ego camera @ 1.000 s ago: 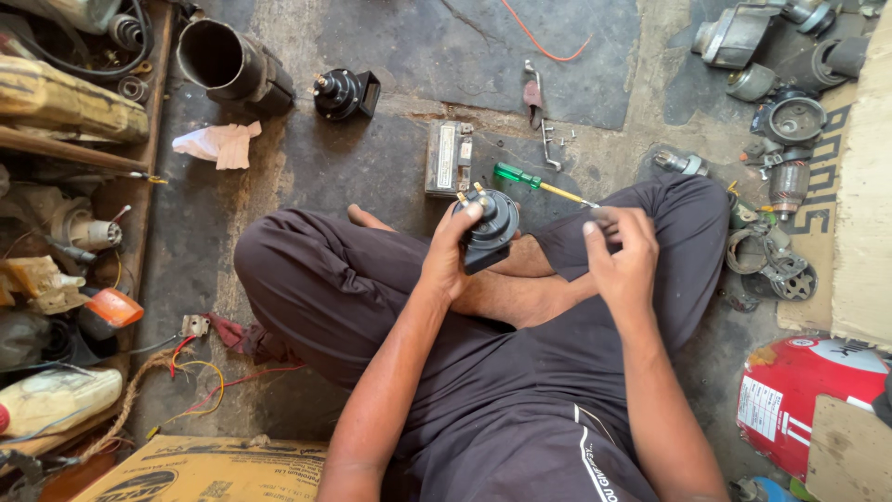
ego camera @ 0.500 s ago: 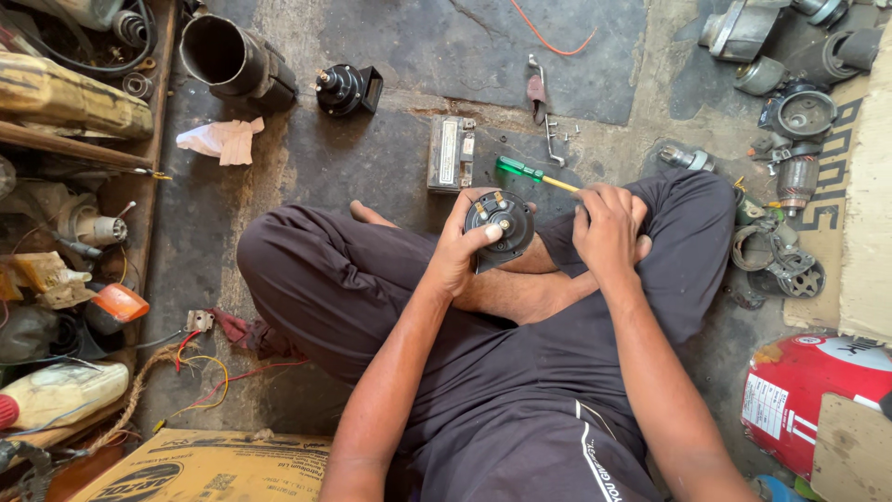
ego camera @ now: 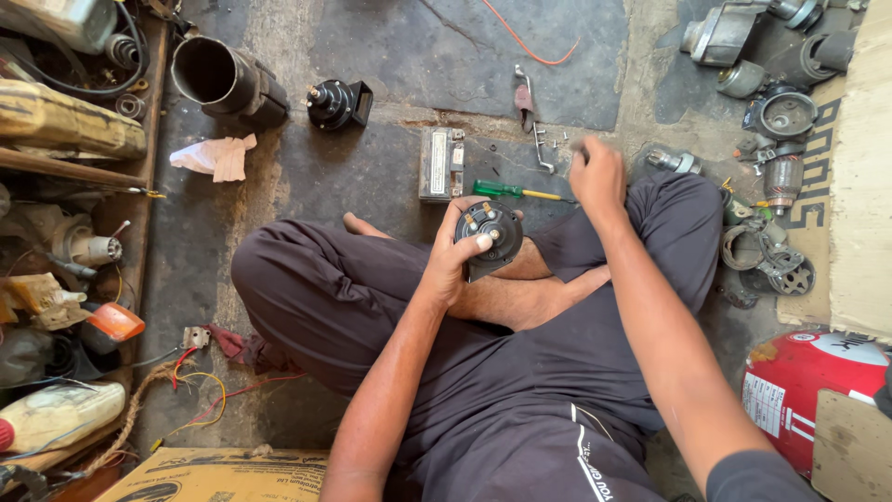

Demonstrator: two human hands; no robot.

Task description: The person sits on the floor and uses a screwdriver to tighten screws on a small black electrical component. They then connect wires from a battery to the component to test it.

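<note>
Two hands apart: left hand [ego camera: 455,265] clamped on round black horn [ego camera: 492,232], held over crossed legs, thumb on its face; right hand [ego camera: 595,177] blurred, grip unclear, just beyond horn near green screwdriver [ego camera: 506,191]; horn seemingly intact, work barely begun; second horn [ego camera: 339,102] farther off on floor.

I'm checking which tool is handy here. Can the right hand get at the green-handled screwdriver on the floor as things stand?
Probably yes. The right hand hovers empty just right of the green-handled screwdriver, which lies in the open on the floor ahead of the shins. Nothing sits between them; the left hand is busy holding the round black part.
</note>
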